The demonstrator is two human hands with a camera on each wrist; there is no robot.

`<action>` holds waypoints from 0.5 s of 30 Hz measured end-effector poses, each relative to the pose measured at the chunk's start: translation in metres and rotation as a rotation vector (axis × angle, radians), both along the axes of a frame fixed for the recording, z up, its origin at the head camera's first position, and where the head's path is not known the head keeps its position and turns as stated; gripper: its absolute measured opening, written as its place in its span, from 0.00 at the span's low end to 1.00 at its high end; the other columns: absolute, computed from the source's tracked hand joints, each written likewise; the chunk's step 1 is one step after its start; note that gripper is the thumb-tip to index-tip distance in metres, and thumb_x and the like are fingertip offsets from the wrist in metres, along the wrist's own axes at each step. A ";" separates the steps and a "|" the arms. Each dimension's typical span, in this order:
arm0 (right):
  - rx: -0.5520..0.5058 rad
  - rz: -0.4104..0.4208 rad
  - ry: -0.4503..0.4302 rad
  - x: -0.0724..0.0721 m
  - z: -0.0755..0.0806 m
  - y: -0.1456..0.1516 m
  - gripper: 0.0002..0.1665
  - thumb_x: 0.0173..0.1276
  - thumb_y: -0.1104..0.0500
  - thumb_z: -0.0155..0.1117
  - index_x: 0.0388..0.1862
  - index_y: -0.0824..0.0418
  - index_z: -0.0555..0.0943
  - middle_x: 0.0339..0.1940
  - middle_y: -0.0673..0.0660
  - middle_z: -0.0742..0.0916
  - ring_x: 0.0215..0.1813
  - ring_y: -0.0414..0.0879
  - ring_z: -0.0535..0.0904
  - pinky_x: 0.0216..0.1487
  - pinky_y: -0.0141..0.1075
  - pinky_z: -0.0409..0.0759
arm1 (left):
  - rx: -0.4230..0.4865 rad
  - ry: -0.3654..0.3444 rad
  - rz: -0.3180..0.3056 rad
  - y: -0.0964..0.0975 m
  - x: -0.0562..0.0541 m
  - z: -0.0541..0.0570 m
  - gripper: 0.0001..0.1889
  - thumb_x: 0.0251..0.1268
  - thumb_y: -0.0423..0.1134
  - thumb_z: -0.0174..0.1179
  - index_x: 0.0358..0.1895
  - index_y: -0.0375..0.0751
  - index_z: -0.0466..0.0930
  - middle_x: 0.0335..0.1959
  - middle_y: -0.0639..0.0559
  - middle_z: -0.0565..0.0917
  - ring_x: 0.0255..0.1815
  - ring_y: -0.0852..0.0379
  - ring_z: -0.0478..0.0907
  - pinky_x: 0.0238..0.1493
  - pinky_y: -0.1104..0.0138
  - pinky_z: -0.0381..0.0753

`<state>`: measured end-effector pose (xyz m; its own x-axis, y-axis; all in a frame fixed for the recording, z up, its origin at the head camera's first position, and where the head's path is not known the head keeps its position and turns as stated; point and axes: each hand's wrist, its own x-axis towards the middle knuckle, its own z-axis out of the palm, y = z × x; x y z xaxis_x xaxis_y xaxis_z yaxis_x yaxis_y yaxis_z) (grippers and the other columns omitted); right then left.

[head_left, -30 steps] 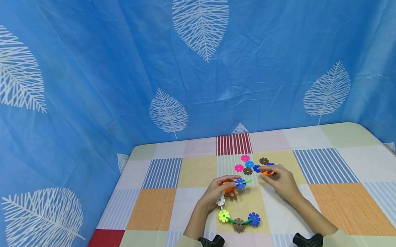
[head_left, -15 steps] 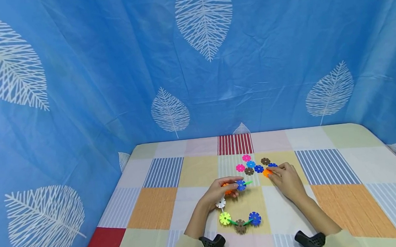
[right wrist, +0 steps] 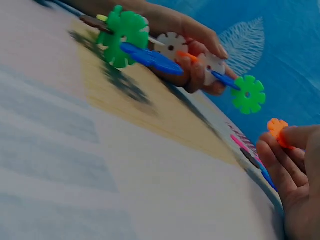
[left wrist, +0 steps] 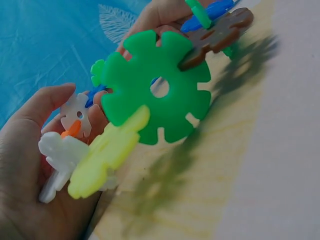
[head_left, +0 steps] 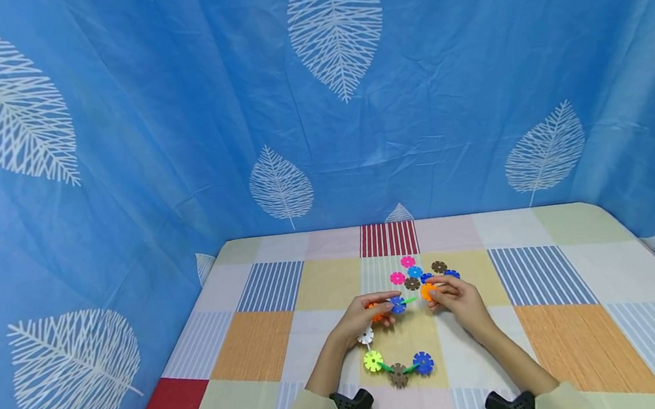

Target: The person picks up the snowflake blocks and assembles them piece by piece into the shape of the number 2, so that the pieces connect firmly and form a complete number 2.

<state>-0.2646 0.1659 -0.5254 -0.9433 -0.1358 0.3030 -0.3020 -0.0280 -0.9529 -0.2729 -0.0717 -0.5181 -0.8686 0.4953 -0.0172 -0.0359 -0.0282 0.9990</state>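
Observation:
A curved chain of interlocking plastic snowflake discs hangs from my left hand (head_left: 358, 320), whose thumb and fingers grip it near its far end. Along it are a blue disc (head_left: 398, 305) with a green disc (right wrist: 248, 94) at the tip, an orange disc (right wrist: 188, 56), white discs (right wrist: 171, 47), a yellow disc (head_left: 373, 361), a brown disc (head_left: 398, 375) and another blue disc (head_left: 423, 363). Between thumb and fingers my right hand (head_left: 461, 300) pinches a loose orange disc (head_left: 429, 292). A small gap separates that disc from the chain's green tip.
Loose discs lie on the table beyond the hands: pink discs (head_left: 407, 262), a light blue disc (head_left: 415, 272), brown discs (head_left: 439, 267) and dark blue discs (head_left: 451, 275). A patchwork cloth (head_left: 293, 343) covers the table. Blue curtains (head_left: 441, 88) surround it.
My right hand has picked the orange disc up from the loose pile and brought it left, closer to the chain. The left hand keeps its grip, almost still.

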 end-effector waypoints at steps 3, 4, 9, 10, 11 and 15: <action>-0.060 0.054 -0.052 0.003 0.002 -0.006 0.19 0.63 0.69 0.59 0.51 0.80 0.71 0.29 0.67 0.84 0.27 0.51 0.83 0.31 0.43 0.83 | -0.005 0.006 0.012 0.001 -0.001 -0.001 0.16 0.66 0.36 0.54 0.56 0.36 0.77 0.28 0.43 0.82 0.25 0.57 0.78 0.30 0.69 0.81; -0.053 0.061 -0.056 0.004 0.002 -0.008 0.20 0.63 0.69 0.59 0.51 0.80 0.71 0.28 0.67 0.84 0.27 0.51 0.83 0.31 0.43 0.83 | -0.008 0.008 0.014 0.001 -0.001 -0.001 0.16 0.66 0.36 0.54 0.56 0.36 0.77 0.28 0.44 0.82 0.25 0.57 0.77 0.30 0.69 0.81; -0.011 0.075 -0.048 0.006 0.002 -0.011 0.18 0.64 0.69 0.58 0.50 0.80 0.71 0.28 0.69 0.83 0.24 0.51 0.82 0.27 0.43 0.82 | -0.014 0.014 0.004 0.000 -0.002 0.000 0.16 0.65 0.35 0.55 0.54 0.35 0.78 0.27 0.44 0.82 0.25 0.58 0.77 0.29 0.70 0.80; -0.006 0.076 -0.048 0.006 0.002 -0.011 0.18 0.65 0.69 0.58 0.50 0.80 0.71 0.28 0.69 0.83 0.24 0.51 0.82 0.27 0.43 0.83 | -0.013 0.015 0.000 0.000 -0.002 0.000 0.16 0.65 0.35 0.55 0.54 0.35 0.77 0.27 0.43 0.82 0.25 0.58 0.77 0.29 0.70 0.80; -0.006 0.081 -0.048 0.006 0.002 -0.011 0.17 0.65 0.69 0.58 0.49 0.80 0.71 0.28 0.69 0.83 0.25 0.50 0.82 0.27 0.43 0.83 | -0.013 0.015 -0.004 0.000 -0.002 0.000 0.16 0.65 0.35 0.55 0.54 0.35 0.77 0.27 0.43 0.82 0.25 0.58 0.77 0.30 0.70 0.80; -0.033 0.102 -0.065 0.007 0.002 -0.011 0.16 0.64 0.69 0.59 0.47 0.80 0.73 0.28 0.70 0.83 0.26 0.52 0.83 0.29 0.43 0.83 | -0.017 0.016 -0.012 -0.001 -0.002 0.000 0.16 0.65 0.35 0.56 0.54 0.34 0.78 0.29 0.43 0.82 0.25 0.59 0.77 0.31 0.70 0.81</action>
<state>-0.2571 0.1544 -0.5234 -0.9429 -0.2229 0.2475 -0.2335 -0.0875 -0.9684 -0.2744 -0.0724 -0.5180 -0.8628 0.5055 -0.0115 -0.0199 -0.0111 0.9997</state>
